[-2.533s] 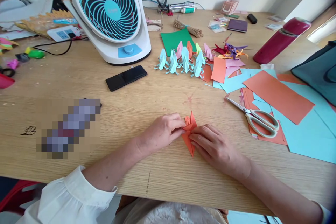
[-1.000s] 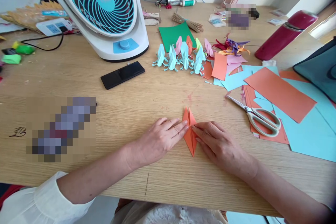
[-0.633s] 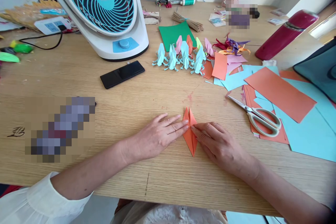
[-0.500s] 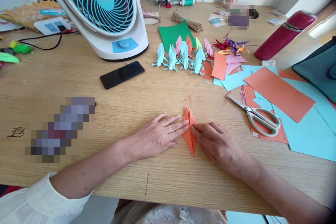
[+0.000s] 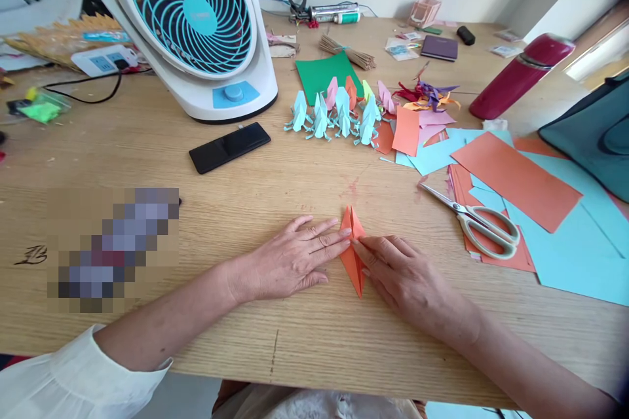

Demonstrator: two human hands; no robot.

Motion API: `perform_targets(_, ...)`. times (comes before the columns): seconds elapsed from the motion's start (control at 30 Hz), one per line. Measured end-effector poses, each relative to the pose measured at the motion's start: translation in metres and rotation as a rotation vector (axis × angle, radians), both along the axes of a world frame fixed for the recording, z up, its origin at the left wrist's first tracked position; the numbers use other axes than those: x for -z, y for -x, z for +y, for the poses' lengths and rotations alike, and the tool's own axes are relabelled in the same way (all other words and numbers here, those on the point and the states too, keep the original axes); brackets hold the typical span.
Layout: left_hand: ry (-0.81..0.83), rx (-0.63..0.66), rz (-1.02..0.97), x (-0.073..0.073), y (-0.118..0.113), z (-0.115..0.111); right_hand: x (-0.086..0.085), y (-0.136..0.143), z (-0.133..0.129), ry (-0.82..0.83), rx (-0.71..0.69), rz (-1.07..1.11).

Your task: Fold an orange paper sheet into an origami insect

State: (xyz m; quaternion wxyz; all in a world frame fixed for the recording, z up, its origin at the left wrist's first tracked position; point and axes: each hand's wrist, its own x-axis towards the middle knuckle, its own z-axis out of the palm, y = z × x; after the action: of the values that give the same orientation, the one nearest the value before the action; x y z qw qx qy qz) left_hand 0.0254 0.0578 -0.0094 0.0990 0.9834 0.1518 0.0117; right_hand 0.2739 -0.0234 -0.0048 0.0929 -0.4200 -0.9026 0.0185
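A folded piece of orange paper (image 5: 352, 268), narrow and diamond-shaped with a slit down its middle, lies flat on the wooden table. My left hand (image 5: 297, 256) is stretched out beside it, with its fingertips resting on the paper's left half. From the other side, my right hand (image 5: 405, 272) has its fingers drawn together, and the fingertips bear on the right flap near the centre line. Its thumb is partly hidden at the paper's right edge. Folded paper figures (image 5: 343, 111) in blue, pink, orange and yellow-green stand in a cluster farther back.
Scissors (image 5: 479, 222) lie at the right on orange and blue paper sheets (image 5: 565, 255). Behind them are a red flask (image 5: 521, 75) and a teal bag (image 5: 594, 131). A fan (image 5: 196, 26) and a black phone (image 5: 230, 147) occupy the left, with a blurred-out object (image 5: 118, 242) nearer me.
My right fingertips have shifted slightly left over the flap, towards the paper's centre line. The left hand stays on the paper. The whole view has shifted a little.
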Motion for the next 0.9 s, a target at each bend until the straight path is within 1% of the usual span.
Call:
perform_targets(0.23,-0.044,-0.008,0.001,0.001,0.0,0.0,0.002,0.002,0.002,-0.031,-0.001,-0.053)
perform_targets(0.5,-0.133,-0.077,0.033,-0.003,-0.013,-0.006,0.006,0.002,0.002,-0.062,-0.011,-0.074)
perform_targets(0.7,-0.117,-0.095,0.064,0.0,-0.014,-0.004,0.004,0.005,0.003,-0.088,-0.009,-0.129)
perform_targets(0.9,-0.134,-0.125,0.04,0.0,-0.017,-0.004,0.002,0.006,0.003,-0.111,-0.031,-0.175)
